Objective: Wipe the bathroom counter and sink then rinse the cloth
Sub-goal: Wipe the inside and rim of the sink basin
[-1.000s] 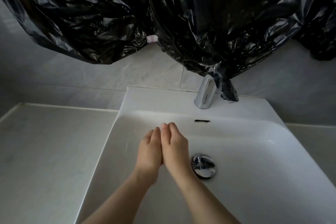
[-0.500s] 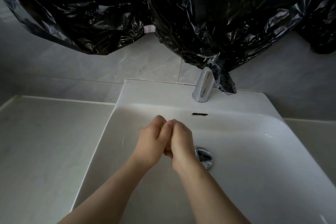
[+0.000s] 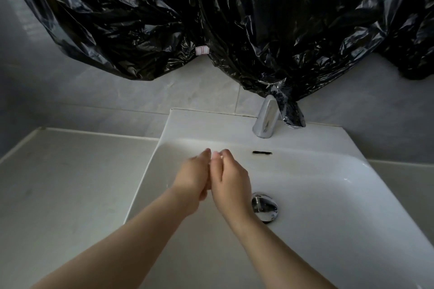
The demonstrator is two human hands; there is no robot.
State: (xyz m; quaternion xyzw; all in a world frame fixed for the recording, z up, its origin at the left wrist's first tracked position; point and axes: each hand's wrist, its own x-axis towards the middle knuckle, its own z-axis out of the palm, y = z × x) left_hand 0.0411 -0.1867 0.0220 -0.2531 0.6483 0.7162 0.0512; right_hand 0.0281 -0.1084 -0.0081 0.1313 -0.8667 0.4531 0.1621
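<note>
Both hands meet over the basin. The left hand (image 3: 191, 183) and the right hand (image 3: 231, 183) lie palm to palm, their inner edges touching. The fingers (image 3: 206, 153) are nearly straight and point toward the back edge of the worktop (image 3: 58, 183). Each grip is loose and narrow, with nothing showing between the palms. The fingertips are slightly blurred, so I cannot tell whether they touch.

The white rectangular sink (image 3: 211, 124) is sunk into the worktop, its back rim against the wall at the rear edge. The hands hover above its left half. On the basin floor, just right of the right wrist, sits a chrome drain stopper (image 3: 264, 209). An overflow slot (image 3: 262, 153) is cut into the back wall of the basin. Whether the basin is wet is unclear.

A chrome tap (image 3: 266, 117) stands on the back rim. A black plastic sheet (image 3: 234, 19) hangs down the grey tiled wall (image 3: 141, 91), and its lower edge is draped over the top of the tap. A small pale label (image 3: 202, 50) is stuck to the sheet.
</note>
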